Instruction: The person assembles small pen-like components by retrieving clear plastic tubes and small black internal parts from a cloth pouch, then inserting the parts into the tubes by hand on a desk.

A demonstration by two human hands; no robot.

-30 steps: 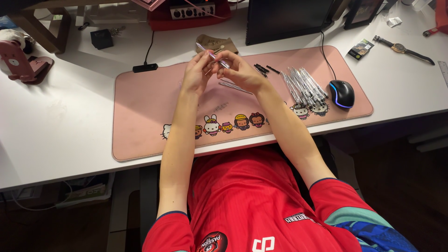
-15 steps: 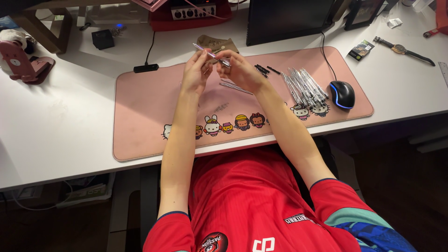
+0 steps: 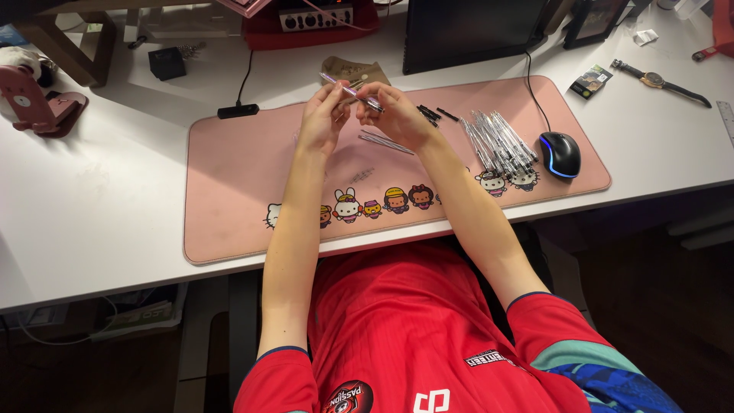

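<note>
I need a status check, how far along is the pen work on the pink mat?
Nothing looks clearly finished. In hand: both the left hand and right hand grip one clear pen. Left: a pile of clear pens, small black parts and thin refills.

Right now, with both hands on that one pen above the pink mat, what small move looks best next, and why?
Probably push the pen parts together. Both the left hand and the right hand pinch it, one at each end, tilted above the mat, so it looks mid-assembly. Only then lay it with the pile of pens beside the mouse.
</note>
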